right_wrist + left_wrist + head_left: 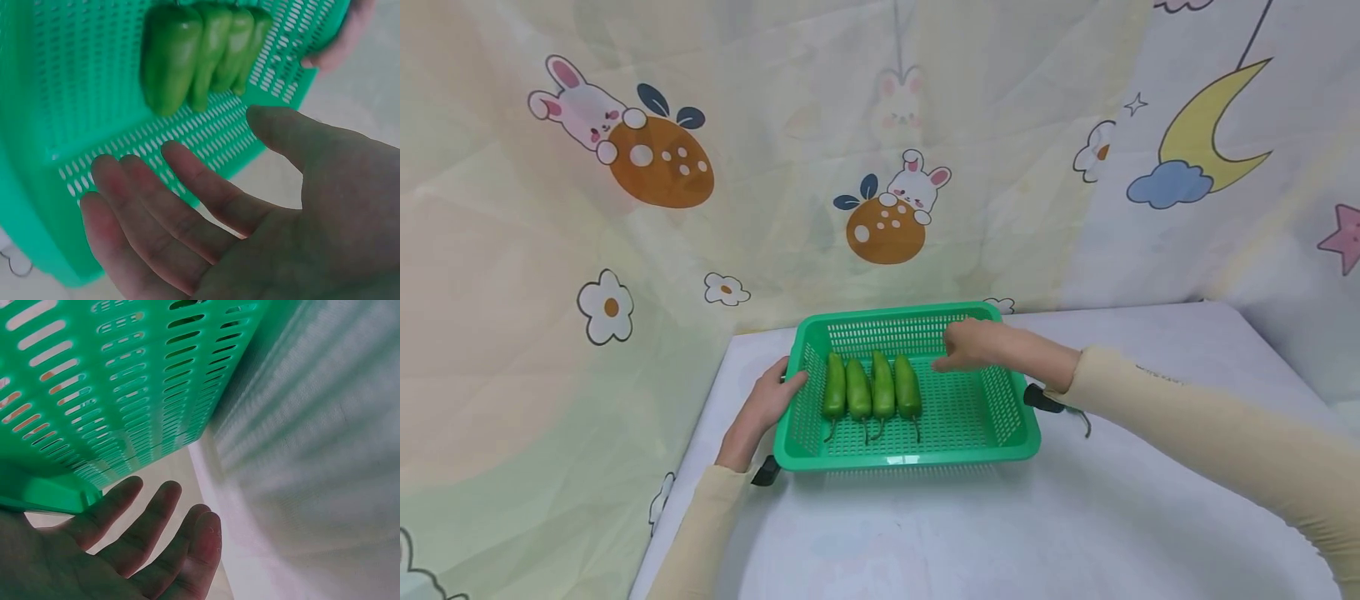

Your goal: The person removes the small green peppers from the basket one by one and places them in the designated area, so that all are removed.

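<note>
Patterned cloth (1037, 92) is hanging as backdrop; yellow crescent moon (1193, 121) is showing on it. Blue cloud (1171, 184) is overlapping the moon's lower left part. Small star outline (1135, 103) and white flower (1090, 158) are sitting just left of the moon; pink star (1343, 239) is lying lower right. Farther left of the moon, two rabbits (587, 115) are clinging to spotted brown fruits (658, 190). White table (925, 542) is spreading below the moon.

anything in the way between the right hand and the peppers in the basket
Nothing visible: the right hand is over the green basket, and only open space shows between it and the nearest pepper. The left hand lies mostly outside, with the basket's left wall between its fingers and the peppers.
</note>
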`<state>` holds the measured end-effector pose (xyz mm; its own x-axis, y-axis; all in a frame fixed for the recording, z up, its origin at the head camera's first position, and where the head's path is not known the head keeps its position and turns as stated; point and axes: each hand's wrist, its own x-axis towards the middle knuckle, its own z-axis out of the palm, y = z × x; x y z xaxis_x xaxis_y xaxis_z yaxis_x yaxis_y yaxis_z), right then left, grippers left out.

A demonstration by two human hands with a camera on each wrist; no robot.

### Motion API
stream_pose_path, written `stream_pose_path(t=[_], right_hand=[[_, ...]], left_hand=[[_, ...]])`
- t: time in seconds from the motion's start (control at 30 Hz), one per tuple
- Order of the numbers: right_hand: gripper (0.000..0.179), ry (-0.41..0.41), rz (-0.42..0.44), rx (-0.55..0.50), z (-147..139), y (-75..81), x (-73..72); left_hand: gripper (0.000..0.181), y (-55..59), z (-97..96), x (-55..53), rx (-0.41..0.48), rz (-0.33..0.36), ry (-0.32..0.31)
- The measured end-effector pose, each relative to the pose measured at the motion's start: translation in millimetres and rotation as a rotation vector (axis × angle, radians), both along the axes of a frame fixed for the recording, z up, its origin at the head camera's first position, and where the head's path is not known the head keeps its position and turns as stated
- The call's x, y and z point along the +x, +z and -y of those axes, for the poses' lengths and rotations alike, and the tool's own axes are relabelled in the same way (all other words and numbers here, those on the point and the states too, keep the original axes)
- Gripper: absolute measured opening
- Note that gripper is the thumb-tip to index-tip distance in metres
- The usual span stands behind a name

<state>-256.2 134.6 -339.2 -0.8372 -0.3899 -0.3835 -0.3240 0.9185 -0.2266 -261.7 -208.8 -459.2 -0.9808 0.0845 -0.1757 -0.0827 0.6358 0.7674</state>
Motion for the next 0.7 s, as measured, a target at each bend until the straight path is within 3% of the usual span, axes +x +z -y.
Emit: stream_pose_path(t=[0.23,0.53,0.7], right_hand=[[0.035,-0.006,0.028,0.011,13,-21.1,2.8],[0.051,-0.018,0.030,0.025,31,-36.1,-1.2],[0.044,-0.036,0.046,0.019,44,-41.9,-5.3]], left_hand=[[0.055,-1.5,0.9,0.1,-0.001,-0.009,0.004],[0.056,2.6,0.2,1.6,-0.006,-0.013,-0.008],[0.055,1.3,-0.1,0.5,-0.008,-0.012,0.000]])
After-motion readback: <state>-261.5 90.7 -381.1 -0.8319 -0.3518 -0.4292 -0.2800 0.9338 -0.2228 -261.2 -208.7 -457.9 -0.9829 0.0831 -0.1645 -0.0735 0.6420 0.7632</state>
